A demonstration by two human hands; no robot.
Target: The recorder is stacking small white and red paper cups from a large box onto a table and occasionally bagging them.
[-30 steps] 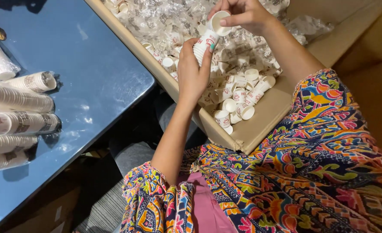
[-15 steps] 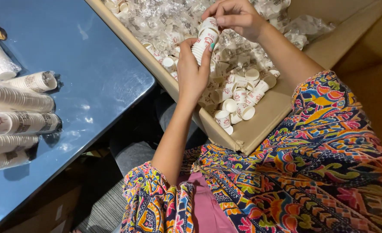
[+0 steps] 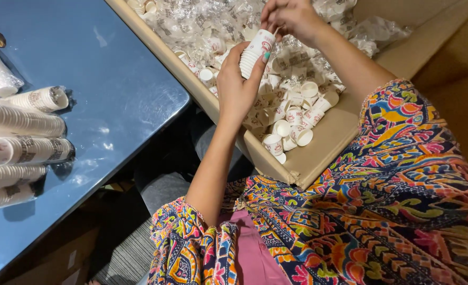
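My left hand (image 3: 237, 87) grips a short stack of small white paper cups (image 3: 255, 51), held tilted over a cardboard box (image 3: 318, 153). My right hand (image 3: 292, 18) is at the top of that stack, fingers pinched on its uppermost cup rim. The box holds several loose small white cups (image 3: 289, 121) with red print, plus crumpled clear plastic wrap (image 3: 213, 24) toward its far end.
A blue table (image 3: 102, 105) lies to the left. Long stacks of cups in clear sleeves (image 3: 22, 150) lie on their sides at its left edge. My lap in patterned, colourful fabric (image 3: 350, 221) fills the lower right. A cardboard piece (image 3: 59, 258) sits under the table.
My right hand brought a loose cup down onto the top of the stack in my left hand and now pinches its rim; the stack has tilted slightly.
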